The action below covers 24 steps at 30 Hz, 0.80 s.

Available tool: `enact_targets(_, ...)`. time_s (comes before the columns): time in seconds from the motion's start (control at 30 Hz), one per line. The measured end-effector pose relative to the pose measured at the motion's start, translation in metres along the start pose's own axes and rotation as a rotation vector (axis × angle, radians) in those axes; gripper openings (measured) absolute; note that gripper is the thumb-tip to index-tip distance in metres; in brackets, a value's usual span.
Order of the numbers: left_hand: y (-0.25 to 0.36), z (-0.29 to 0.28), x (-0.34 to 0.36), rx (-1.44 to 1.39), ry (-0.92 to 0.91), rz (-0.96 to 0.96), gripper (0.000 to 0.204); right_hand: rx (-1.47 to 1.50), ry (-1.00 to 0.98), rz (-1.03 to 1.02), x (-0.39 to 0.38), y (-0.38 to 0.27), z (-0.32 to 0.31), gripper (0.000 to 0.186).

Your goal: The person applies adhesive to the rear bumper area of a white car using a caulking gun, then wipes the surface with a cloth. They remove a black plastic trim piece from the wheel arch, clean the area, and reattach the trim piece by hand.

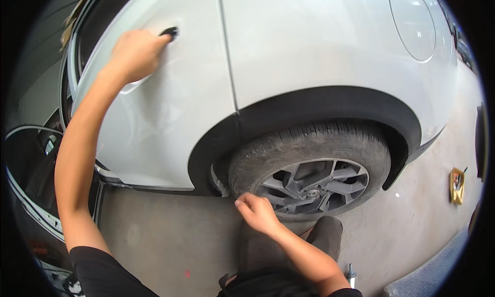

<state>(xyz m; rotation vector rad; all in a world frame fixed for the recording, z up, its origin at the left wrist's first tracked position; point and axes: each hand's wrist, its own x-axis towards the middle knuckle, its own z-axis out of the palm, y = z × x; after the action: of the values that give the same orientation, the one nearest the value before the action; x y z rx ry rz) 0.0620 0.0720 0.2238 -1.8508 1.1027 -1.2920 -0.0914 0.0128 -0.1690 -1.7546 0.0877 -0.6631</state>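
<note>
My left hand [138,53] is raised to the white rear door [185,116] of a car, fingers closed at the handle spot. Its fingertips meet a small black part [169,34] set in the door panel; the palm side is hidden. A pale curved edge [135,84] shows just under the wrist. Lower down, my right hand [258,213] hangs in front of the rear tyre [319,142], its fingers curled in and no object visible in them. Behind it is the grey spoked wheel rim [312,193].
Black trim [335,98] lines the wheel arch. At left stands a dark-windowed car door [38,173]. On the concrete floor [165,230] are a yellow tray [456,186] with small items at right, a slim tool [351,275] beside me, and a grey-blue mat [433,271].
</note>
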Motion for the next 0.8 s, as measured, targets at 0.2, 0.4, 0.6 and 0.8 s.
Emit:
enact_targets(0.2, -0.035, -0.029, -0.069, -0.258, 0.094, 0.112, 0.019, 0.046, -0.012, -0.007, -0.005, 0.01, -0.005, 0.018)
enact_targets(0.4, -0.045, -0.071, -0.13, -0.284, 0.071, 0.076, 0.027, 0.289, -0.106, -0.498, 0.03, -0.075, -0.021, 0.037)
enact_targets(0.6, -0.035, -0.09, -0.13, -0.133, -0.033, 0.006, 0.044, 0.063, -0.043, -0.793, 0.029, -0.1, -0.022, 0.027)
enact_targets(0.8, -0.027, -0.091, -0.116, -0.02, -0.099, -0.017, 0.035, 0.04, -0.075, -0.797, 0.048, -0.1, -0.033, 0.011)
